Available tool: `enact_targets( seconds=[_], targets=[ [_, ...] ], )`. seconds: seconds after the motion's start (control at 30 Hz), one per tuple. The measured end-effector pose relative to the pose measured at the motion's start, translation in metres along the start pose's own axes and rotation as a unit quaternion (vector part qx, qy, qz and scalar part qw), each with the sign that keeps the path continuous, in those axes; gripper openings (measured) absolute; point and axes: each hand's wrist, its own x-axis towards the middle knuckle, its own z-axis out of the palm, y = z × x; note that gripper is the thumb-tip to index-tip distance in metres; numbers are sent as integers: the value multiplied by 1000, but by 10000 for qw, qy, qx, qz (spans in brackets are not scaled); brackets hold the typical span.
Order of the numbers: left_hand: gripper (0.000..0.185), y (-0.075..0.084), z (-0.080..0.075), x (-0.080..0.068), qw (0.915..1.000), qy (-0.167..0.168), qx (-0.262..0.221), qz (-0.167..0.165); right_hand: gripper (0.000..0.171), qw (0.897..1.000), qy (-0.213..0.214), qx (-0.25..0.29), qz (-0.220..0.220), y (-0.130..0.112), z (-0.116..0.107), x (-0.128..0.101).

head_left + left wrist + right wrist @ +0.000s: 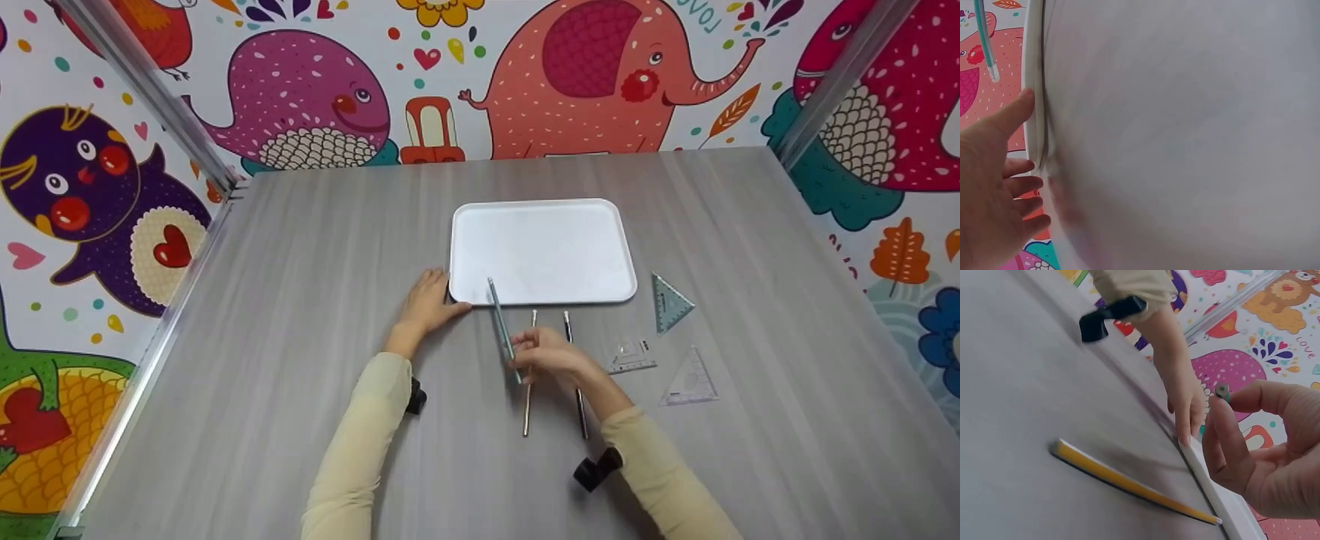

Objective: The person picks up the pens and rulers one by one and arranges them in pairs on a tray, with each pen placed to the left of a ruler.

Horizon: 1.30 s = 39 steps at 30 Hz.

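This looks like a small work booth, since a wide grey table (225, 375) sits tucked in by walls (457, 79) full of bright cartoon animals, like a purple whale (300, 82) and a coral elephant (581, 116), with shiny metal poles (146, 90) at the corners.

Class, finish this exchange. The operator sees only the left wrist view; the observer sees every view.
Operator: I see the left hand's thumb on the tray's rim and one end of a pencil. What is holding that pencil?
Observer: The right hand is pinching the pencil.
Operator: Are there any more like it?
Observer: Yes, two more pencils lie on the table, on the near side of the tray.
Operator: And what lies just past the tray's right end, as the head view shows it?
Observer: A green set square, flat on the table.
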Motion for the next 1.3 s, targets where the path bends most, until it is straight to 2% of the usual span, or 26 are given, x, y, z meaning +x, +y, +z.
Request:
enact_targets(
  seconds=[0.23,0.3,0.6,1.13,1.3],
  targets=[
    [66,0,1,2,9999,15,-64,87,36,9966,479,-631,-208,-18,-14,21],
    [67,-1,1,2,9998,108,-49,170,34,9952,572,-766,-202,-22,-17,26],
    [68,0,-1,2,10000,12,58,-27,38,9901,788,-1156,146,-39,-27,51],
    [70,1,0,1,9999,-3,-67,-122,40,9864,1148,-948,702,-45,-32,93],
    [63,1,1,1,9998,199,-76,45,41,9851,1222,-1022,646,-47,-28,104]
  ],
)
